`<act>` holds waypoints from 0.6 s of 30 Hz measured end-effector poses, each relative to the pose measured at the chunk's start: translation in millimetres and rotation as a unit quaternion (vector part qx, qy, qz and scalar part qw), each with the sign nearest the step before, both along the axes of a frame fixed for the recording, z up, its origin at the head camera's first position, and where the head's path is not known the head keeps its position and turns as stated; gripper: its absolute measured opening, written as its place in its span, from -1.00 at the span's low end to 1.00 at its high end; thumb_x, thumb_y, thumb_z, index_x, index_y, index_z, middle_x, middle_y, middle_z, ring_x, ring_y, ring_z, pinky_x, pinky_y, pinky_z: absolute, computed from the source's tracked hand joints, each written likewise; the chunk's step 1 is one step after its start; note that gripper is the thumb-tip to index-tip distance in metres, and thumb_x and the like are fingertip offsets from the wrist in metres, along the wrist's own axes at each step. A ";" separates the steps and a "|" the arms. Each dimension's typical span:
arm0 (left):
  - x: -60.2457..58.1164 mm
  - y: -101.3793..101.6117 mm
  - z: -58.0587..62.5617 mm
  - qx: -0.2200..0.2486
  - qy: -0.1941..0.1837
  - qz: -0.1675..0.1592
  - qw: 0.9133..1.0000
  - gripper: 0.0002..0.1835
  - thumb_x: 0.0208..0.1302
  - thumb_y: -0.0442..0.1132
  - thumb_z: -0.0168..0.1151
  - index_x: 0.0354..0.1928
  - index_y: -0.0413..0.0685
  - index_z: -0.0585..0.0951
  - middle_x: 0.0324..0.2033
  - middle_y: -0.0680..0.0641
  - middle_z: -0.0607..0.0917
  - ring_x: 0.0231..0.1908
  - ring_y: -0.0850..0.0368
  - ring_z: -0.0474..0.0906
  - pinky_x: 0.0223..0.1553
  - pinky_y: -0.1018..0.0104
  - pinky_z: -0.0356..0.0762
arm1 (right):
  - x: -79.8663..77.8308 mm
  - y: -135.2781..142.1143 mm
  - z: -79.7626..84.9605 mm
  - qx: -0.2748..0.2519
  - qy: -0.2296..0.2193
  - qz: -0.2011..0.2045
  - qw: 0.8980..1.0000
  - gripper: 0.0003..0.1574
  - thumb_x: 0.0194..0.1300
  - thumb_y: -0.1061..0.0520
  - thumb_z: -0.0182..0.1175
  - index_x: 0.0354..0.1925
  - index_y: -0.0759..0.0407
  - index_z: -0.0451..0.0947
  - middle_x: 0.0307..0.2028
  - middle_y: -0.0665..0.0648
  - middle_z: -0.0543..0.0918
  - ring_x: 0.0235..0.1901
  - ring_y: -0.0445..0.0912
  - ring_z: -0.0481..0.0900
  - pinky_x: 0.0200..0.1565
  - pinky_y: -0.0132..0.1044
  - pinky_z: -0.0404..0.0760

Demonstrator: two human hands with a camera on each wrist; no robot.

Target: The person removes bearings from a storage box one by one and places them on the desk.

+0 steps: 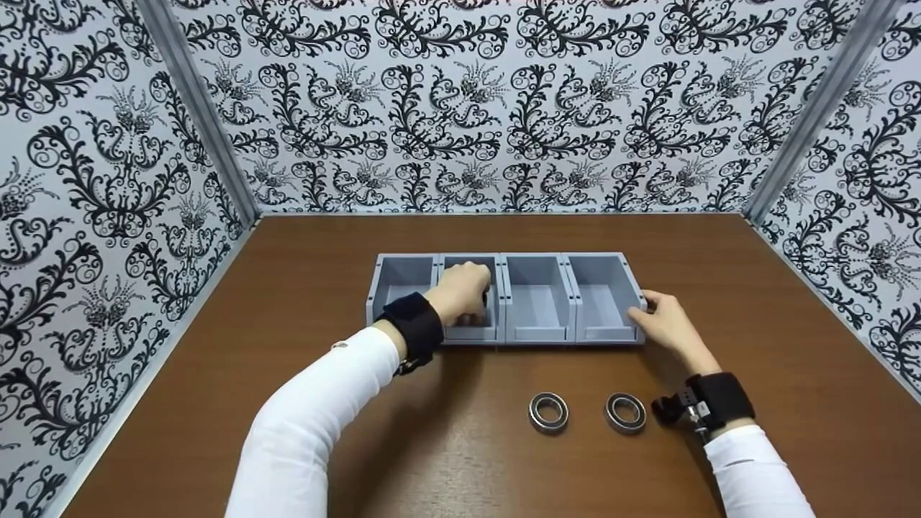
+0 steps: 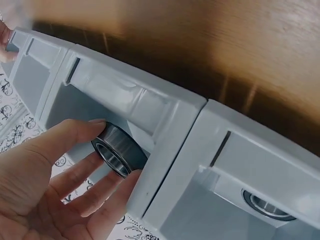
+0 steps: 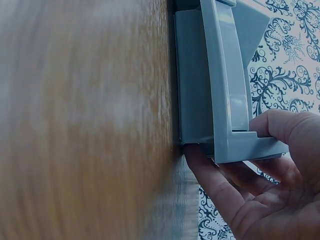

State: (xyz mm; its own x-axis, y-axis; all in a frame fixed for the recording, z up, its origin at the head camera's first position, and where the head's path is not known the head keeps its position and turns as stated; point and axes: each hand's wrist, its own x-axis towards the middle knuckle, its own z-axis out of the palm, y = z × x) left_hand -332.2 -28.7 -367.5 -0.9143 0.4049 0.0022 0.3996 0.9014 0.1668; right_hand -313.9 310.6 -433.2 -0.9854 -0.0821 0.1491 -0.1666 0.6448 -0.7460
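Note:
My left hand reaches into the second bin from the left of a row of grey bins. In the left wrist view its thumb and fingers pinch a ball bearing, a dark-edged metal ring, inside that bin. Another bearing lies in the neighbouring leftmost bin, where the head view hides it behind the bin's front. At the other end, my right hand grips the outer side wall of the rightmost bin, thumb over the rim and fingers along the outside.
Two more bearings, a left one and a right one, lie flat on the brown wooden table in front of the bins. Patterned panels stand behind the table and at both sides.

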 end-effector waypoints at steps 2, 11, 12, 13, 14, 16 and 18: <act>-1.3 -0.1 1.5 0.003 0.000 -0.002 1.000 -0.85 -0.02 -0.36 0.48 -0.37 -0.21 0.69 -0.23 -0.21 0.79 -0.18 -0.16 0.71 -0.11 -0.06 0.68 | -0.1 0.0 0.2 0.003 0.003 0.000 1.000 -0.51 0.30 0.29 0.10 0.13 0.58 0.48 -0.06 0.50 0.67 -0.29 -0.29 0.55 -0.28 -0.60 0.48; -2.1 -2.0 9.7 0.008 0.003 -0.004 1.000 -0.87 -0.06 -0.35 0.44 -0.51 -0.12 0.62 -0.29 -0.13 0.78 -0.27 -0.07 0.64 -0.18 -0.02 0.66 | 0.7 -0.5 0.6 0.008 0.007 0.000 1.000 -0.53 0.30 0.30 0.10 0.11 0.58 0.49 -0.06 0.51 0.67 -0.31 -0.29 0.55 -0.28 -0.60 0.48; -2.1 -2.3 10.4 0.007 0.003 -0.004 1.000 -0.89 -0.05 -0.35 0.44 -0.50 -0.13 0.64 -0.29 -0.13 0.78 -0.26 -0.08 0.65 -0.18 -0.01 0.66 | 0.8 -0.8 0.7 0.008 0.006 0.000 1.000 -0.53 0.30 0.30 0.10 0.11 0.59 0.49 -0.06 0.51 0.67 -0.30 -0.28 0.55 -0.28 -0.60 0.48; -2.1 -2.4 10.9 0.007 0.003 -0.005 1.000 -0.89 -0.05 -0.35 0.45 -0.48 -0.13 0.67 -0.29 -0.12 0.79 -0.26 -0.07 0.65 -0.18 0.00 0.66 | 1.0 -1.1 0.8 0.008 0.005 0.001 1.000 -0.52 0.30 0.30 0.10 0.12 0.59 0.49 -0.06 0.52 0.66 -0.29 -0.27 0.56 -0.28 -0.60 0.49; -2.0 -2.6 11.4 0.008 0.004 -0.007 1.000 -0.91 -0.05 -0.35 0.44 -0.46 -0.14 0.69 -0.29 -0.12 0.79 -0.28 -0.06 0.64 -0.21 0.03 0.65 | 1.2 -1.3 1.1 0.008 0.002 0.000 1.000 -0.52 0.30 0.29 0.10 0.13 0.58 0.48 -0.04 0.52 0.66 -0.28 -0.26 0.56 -0.28 -0.60 0.49; -1.8 -2.9 12.8 0.009 0.003 -0.013 1.000 -0.93 -0.03 -0.37 0.43 -0.45 -0.17 0.71 -0.30 -0.13 0.80 -0.34 -0.01 0.58 -0.29 0.11 0.59 | 1.3 -1.5 1.4 0.009 -0.005 -0.003 1.000 -0.50 0.32 0.28 0.10 0.15 0.57 0.47 -0.01 0.52 0.65 -0.25 -0.24 0.57 -0.27 -0.60 0.48; -1.3 -3.4 14.0 0.011 0.002 -0.017 1.000 -0.94 -0.02 -0.38 0.43 -0.46 -0.16 0.71 -0.31 -0.14 0.80 -0.38 0.04 0.50 -0.36 0.18 0.49 | 1.6 -1.7 1.8 0.012 -0.012 -0.006 1.000 -0.48 0.33 0.26 0.09 0.18 0.56 0.46 0.02 0.52 0.64 -0.23 -0.24 0.56 -0.26 -0.59 0.47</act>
State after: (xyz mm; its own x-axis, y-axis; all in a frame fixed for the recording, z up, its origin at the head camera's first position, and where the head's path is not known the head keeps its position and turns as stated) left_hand -333.4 -32.1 -353.6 -0.9003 0.4351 0.0143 0.4300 0.8837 0.1850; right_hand -312.3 309.0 -431.4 -0.9896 -0.0741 0.1233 -0.1412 0.6645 -0.7339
